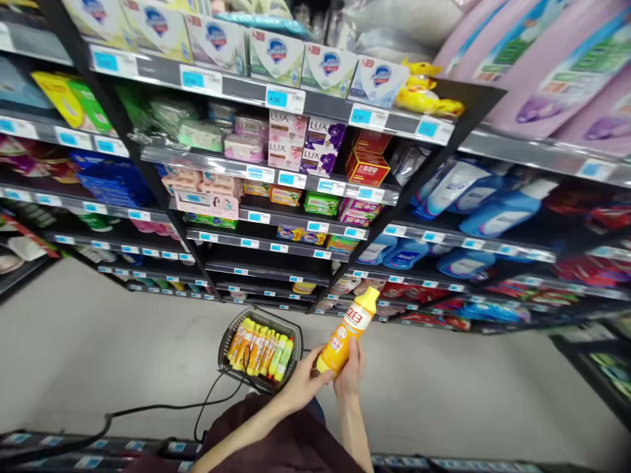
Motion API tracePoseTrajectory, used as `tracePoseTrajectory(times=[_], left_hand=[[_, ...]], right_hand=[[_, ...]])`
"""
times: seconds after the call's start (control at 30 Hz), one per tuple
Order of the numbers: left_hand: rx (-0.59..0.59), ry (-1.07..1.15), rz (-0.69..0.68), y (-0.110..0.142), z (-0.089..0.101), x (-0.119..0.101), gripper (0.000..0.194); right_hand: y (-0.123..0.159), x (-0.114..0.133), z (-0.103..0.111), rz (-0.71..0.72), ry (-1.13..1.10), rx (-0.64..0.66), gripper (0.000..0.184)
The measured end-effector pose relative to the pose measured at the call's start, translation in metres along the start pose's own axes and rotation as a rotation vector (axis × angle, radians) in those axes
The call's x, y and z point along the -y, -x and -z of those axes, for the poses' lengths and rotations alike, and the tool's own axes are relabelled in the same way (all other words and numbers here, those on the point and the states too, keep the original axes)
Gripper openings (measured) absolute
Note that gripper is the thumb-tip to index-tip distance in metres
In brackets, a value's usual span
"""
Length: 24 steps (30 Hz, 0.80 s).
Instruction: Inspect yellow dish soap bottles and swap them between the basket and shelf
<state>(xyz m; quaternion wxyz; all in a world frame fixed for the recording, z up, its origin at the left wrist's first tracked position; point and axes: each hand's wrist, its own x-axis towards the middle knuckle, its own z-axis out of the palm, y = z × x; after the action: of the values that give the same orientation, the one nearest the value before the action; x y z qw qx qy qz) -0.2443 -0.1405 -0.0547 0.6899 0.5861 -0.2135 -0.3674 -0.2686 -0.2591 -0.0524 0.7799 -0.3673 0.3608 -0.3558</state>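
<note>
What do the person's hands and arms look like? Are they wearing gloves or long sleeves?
No gloves! The left hand and the right hand are bare, with slim fingers. The left forearm and right forearm have no sleeves over the parts we can see. I can't spot a watch or bracelet. The person's top is dark maroon.

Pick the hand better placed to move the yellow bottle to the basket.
Probably the left hand: it holds the yellow bottle at the end nearer the basket, while the right hand is on the bottle's far side.
</note>
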Motion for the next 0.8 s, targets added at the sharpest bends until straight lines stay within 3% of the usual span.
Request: tracePoseTrajectory(times=[0.17,0.3,0.37,0.43,0.63,0.8], left_hand=[[0.097,-0.040,-0.007,0.010,0.017,-0.026,0.066],[0.042,-0.212,-0.142,0.011,0.022,-0.050,0.080],[-0.028,-0.291,-0.219,0.012,0.020,-0.056,0.087],[-0.059,-0.311,-0.266,0.015,0.019,-0.058,0.092],[-0.089,-0.387,-0.230,0.028,0.028,-0.061,0.086],[-0.045,-0.406,-0.159,0.038,0.034,-0.060,0.088]], right_hand=[[0.023,0.009,-0.023,-0.047,-0.029,-0.012,0.040],[0.040,0.027,-0.050,-0.168,-0.126,0.269,0.062],[0.047,0.037,-0.060,-0.164,-0.116,0.402,0.070],[0.051,0.044,-0.068,-0.120,-0.078,0.447,0.074],[0.056,0.045,-0.083,-0.003,-0.040,0.435,0.052],[0.057,0.040,-0.080,0.006,-0.008,0.422,0.042]])
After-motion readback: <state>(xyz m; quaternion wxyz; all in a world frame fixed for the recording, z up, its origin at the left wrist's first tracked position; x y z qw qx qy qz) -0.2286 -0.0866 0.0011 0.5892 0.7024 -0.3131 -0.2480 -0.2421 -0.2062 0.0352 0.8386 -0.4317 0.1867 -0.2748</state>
